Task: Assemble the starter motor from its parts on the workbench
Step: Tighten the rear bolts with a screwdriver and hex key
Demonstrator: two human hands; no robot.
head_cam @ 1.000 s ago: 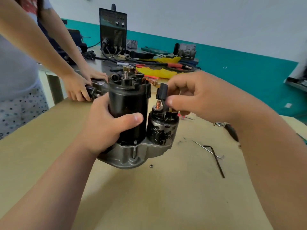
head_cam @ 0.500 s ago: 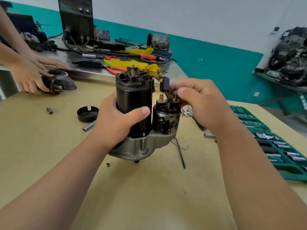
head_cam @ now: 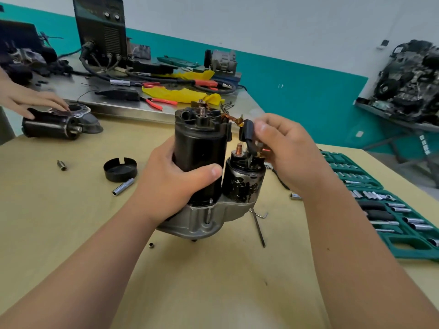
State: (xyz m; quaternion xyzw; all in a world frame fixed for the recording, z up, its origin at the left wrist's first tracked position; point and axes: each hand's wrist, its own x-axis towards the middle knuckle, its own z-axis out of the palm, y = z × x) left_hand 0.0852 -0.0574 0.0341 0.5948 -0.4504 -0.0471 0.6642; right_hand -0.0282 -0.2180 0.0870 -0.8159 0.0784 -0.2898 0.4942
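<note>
**Seating the lead on the solenoid**

My left hand point(head_cam: 175, 184) is clamped round the motor point(head_cam: 199, 143), thumb across its front; I judge the grip should be firm and the motor held upright on the bench point(head_cam: 213, 281), so the terminal does not wander; my right hand point(head_cam: 285, 157), just right of the motor, pinches the black-sleeved lead point(head_cam: 248, 134) between thumb and fingers; the lead's end should drop squarely over its post on the solenoid point(head_cam: 242, 181) without straining the copper braid; whether it is seated I cannot tell, since my fingers hide it.

The motor stands nose down near the middle of the bench; its grey cast housing point(head_cam: 202, 222) is lowest, glossy black above; the scuffed solenoid touches its right side, a copper stud point(head_cam: 239, 148) showing; a threaded shaft point(head_cam: 201, 112) tops the motor; a black cap point(head_cam: 120, 169) lies to the motor's left.
</note>
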